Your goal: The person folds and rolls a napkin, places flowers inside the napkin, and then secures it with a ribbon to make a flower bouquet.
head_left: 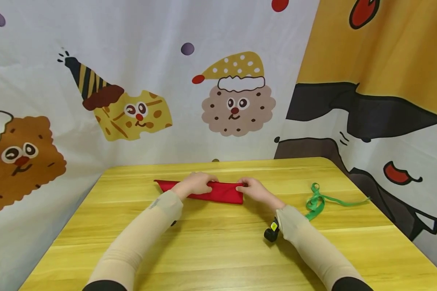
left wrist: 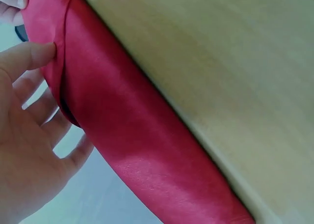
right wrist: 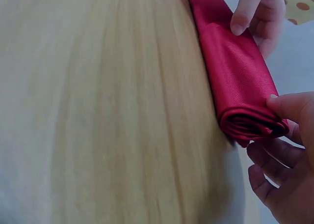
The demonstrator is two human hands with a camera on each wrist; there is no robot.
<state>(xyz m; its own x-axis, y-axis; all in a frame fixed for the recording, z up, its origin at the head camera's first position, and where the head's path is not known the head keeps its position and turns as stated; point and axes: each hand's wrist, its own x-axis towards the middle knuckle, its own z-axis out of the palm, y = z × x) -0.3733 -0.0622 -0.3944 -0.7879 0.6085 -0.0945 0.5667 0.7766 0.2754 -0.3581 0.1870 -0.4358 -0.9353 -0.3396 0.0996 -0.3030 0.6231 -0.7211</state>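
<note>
A red satin-like cloth, folded over into a flat roll, lies across the far half of the table. My left hand holds it near the middle of its far edge, and in the left wrist view the thumb presses beside a fold line while the fingers reach behind. At the right end my right hand grips the cloth, thumb on top and fingers around the far side and under the end. The right wrist view shows the coiled layers of that end. To the left the cloth tapers to a point.
A green ribbon lies loosely looped on the right of the wooden table, its tail trailing right. A small black camera hangs at my right wrist. Behind the table hangs a curtain printed with cartoon snacks.
</note>
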